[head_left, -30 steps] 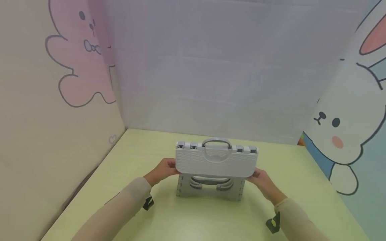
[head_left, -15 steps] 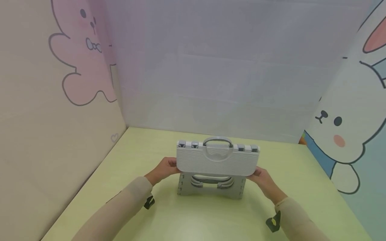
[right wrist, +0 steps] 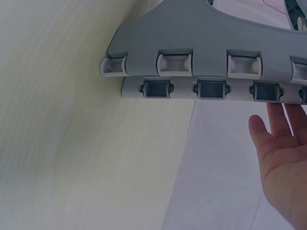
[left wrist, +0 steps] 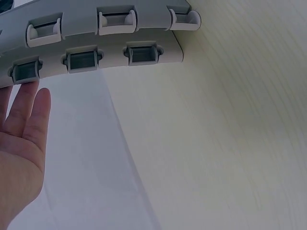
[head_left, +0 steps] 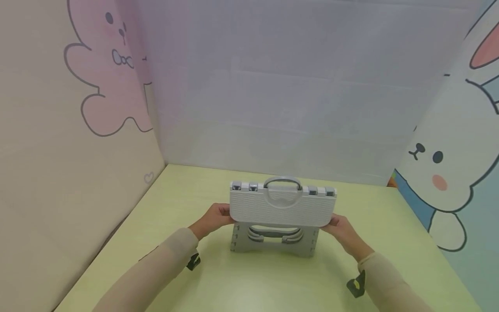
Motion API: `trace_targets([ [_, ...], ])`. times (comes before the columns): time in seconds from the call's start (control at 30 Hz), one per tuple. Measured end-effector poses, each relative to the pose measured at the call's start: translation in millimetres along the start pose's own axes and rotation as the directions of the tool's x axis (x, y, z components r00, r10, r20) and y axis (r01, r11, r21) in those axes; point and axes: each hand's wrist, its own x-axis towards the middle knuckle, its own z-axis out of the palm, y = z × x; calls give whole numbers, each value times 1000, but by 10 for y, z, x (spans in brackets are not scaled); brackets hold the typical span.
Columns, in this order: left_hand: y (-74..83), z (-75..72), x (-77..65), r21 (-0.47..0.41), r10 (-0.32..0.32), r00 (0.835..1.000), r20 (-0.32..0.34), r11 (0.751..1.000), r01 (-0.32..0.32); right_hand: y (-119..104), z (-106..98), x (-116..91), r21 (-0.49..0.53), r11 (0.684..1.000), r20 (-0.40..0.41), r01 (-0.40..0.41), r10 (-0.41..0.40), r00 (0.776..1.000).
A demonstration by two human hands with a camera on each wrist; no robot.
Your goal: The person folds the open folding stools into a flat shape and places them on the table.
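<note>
A white and grey folding step stool [head_left: 249, 209] stands partly folded on the table. Its ribbed top panel is tilted up, with a grey carry handle along the upper edge. Below the panel, a grey leg [head_left: 269, 248] with a handle slot reaches the tabletop. My left hand [head_left: 212, 220] grips the panel's left end, and my right hand [head_left: 345, 234] holds the right end. Both wrist views show rows of hinges on the stool's side parts [left wrist: 79, 26], with fingertips against the edge. The thumbs are partly hidden.
The pale yellow table [head_left: 253, 288] runs up to a whitish back wall [head_left: 273, 95]. Side walls bear a pink cartoon animal [head_left: 103, 78] on the left and a white cartoon rabbit [head_left: 456, 130] on the right. Dark straps hang at both sleeves.
The head view has shifted slightly. Both hands keep their hold on the stool's ends, and the stool's shape looks the same.
</note>
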Motion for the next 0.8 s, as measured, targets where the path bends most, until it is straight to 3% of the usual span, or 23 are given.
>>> trace_targets([
  [0.8, 11, -22, -1, 2, 0, 1000, 16, 1000, 0, 40, -34, 30, 56, 998, 3, 22, -22, 1000],
])
